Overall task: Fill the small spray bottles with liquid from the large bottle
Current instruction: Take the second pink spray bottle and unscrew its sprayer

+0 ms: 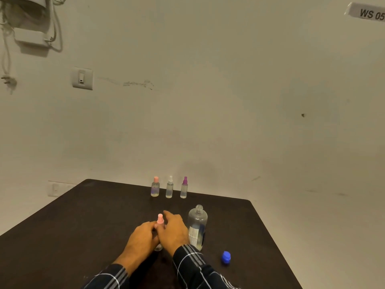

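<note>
A small clear spray bottle with a pink top (160, 219) stands near the table's front, mostly hidden by my hands. My left hand (141, 236) wraps its body. My right hand (174, 230) is at the pink top, thumb and fingers against its base, index finger stretched out. The large clear bottle (197, 225) stands uncapped just right of my right hand, with liquid low inside. Its blue cap (226, 257) lies on the table to the right. Three small spray bottles stand in a row at the far edge: pink-topped (155, 187), white-topped (169, 187), purple-topped (184, 188).
The dark table (83, 226) stands against a pale wall; its right edge runs diagonally past the blue cap. A wall switch (82, 78) and hanging cables (8, 59) are up on the left.
</note>
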